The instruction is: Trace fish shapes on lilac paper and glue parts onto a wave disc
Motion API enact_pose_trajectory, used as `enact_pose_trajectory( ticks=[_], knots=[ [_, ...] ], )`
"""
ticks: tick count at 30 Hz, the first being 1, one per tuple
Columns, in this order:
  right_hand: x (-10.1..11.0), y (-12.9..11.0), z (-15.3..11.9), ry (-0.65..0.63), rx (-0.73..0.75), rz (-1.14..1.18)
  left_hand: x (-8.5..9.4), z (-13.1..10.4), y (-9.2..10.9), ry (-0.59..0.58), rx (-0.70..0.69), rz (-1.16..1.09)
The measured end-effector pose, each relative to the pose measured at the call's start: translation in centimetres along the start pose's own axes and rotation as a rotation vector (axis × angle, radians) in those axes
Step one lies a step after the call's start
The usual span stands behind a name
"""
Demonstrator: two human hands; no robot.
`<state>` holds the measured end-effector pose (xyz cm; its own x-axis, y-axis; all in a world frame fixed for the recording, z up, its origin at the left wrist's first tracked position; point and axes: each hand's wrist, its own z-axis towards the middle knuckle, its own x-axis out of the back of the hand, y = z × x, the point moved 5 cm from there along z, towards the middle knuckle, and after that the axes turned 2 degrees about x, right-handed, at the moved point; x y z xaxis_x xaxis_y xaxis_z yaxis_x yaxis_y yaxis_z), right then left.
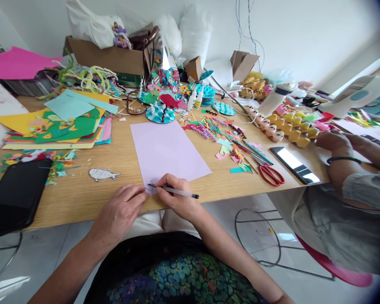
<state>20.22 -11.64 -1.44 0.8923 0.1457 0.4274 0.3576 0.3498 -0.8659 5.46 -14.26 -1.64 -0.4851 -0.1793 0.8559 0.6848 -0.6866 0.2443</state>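
Observation:
A sheet of lilac paper [171,147] lies on the wooden table in front of me. My right hand [177,194] is closed around a pen [182,193], whose tip meets the paper's near left corner. Small dark lines show there beside the tip. My left hand [122,207] rests flat at that same corner, fingers stretched out and fingertips touching the paper's edge. Left of the sheet lies a grey paper fish [103,174] with a drawn outline. Neither hand touches it.
A black phone [15,194] and stacked coloured paper [50,139] are at left. Paper scraps [226,147], red-handled scissors [271,175] and another phone [294,164] lie right. Behind the sheet stands a fish decoration [160,114]. A co-worker's hands [338,143] are at far right.

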Motion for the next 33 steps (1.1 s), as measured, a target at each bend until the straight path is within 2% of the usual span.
enact_pose_trajectory(
  ticks=[7,33],
  knots=[
    [-0.33,-0.31,-0.02,-0.048,0.002,-0.019,0.15,-0.07,0.06,-0.021,-0.023,0.025],
    [-0.39,-0.21,0.1,-0.049,0.011,-0.037,0.2,-0.13,0.22,0.013,-0.052,0.02]
  ],
)
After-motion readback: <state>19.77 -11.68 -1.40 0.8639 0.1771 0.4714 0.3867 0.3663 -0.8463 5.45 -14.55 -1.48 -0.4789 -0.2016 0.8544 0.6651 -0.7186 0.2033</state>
